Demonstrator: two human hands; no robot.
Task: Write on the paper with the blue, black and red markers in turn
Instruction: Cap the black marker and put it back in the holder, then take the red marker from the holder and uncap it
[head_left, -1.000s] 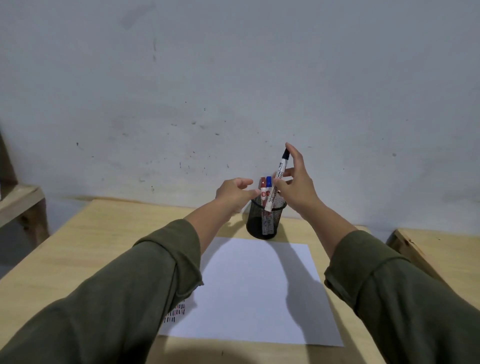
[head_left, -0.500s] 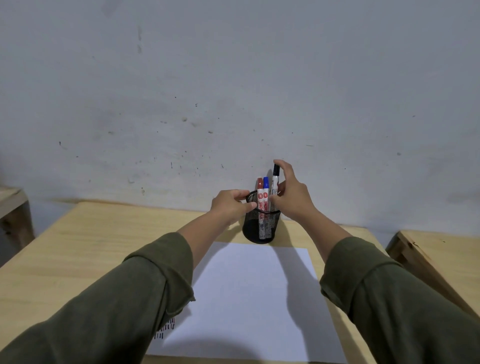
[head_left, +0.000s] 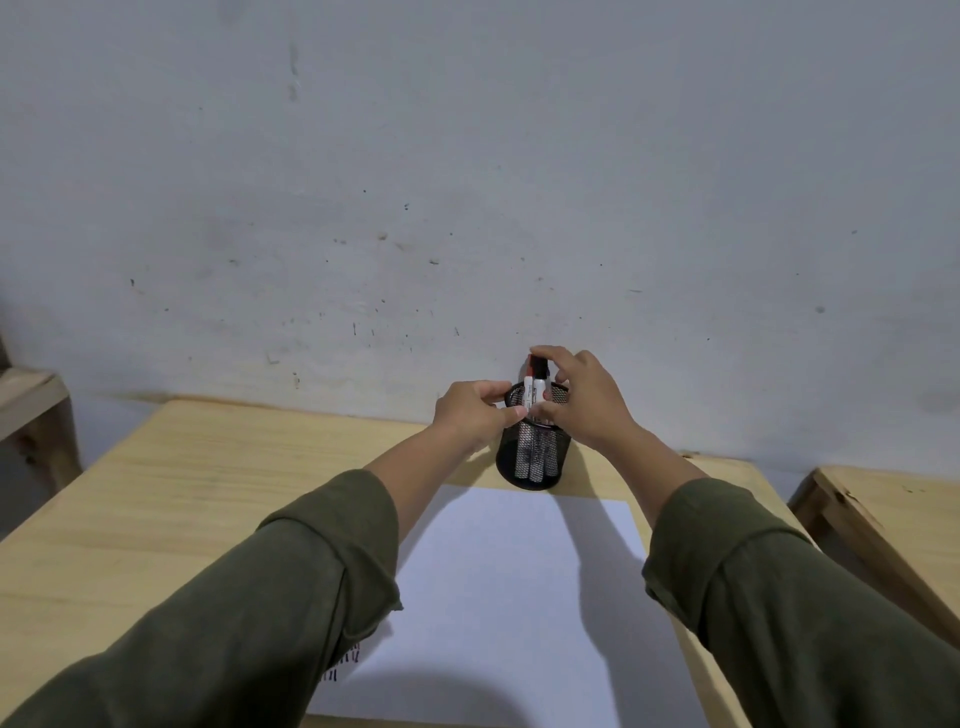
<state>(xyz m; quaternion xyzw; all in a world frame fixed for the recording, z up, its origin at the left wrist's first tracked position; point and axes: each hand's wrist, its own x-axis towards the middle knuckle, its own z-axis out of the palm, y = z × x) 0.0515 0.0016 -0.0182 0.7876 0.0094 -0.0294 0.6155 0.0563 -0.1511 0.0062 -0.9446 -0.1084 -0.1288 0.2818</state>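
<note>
Near the centre of the frame, a black mesh pen cup stands on the wooden table, close to the table's far edge and the grey wall behind it. The markers stand upright inside the cup, their white barrels showing through the mesh. A red cap and a dark cap show above the rim; the blue one cannot be made out.

The left hand pinches the cup's rim on its left side, thumb and fingers closed on the mesh. The right hand curls over the cup from the right, its fingers closed around the marker tops; which marker it grips cannot be told.

The white paper lies just in front of the cup, its far edge almost touching the base. Both green sleeves cross the paper's lower corners, and the left one covers part of a row of short pen strokes at the lower left. Bare wood lies open left of the paper. A second wooden surface stands at the right edge of the frame, and another wooden piece at the left edge.
</note>
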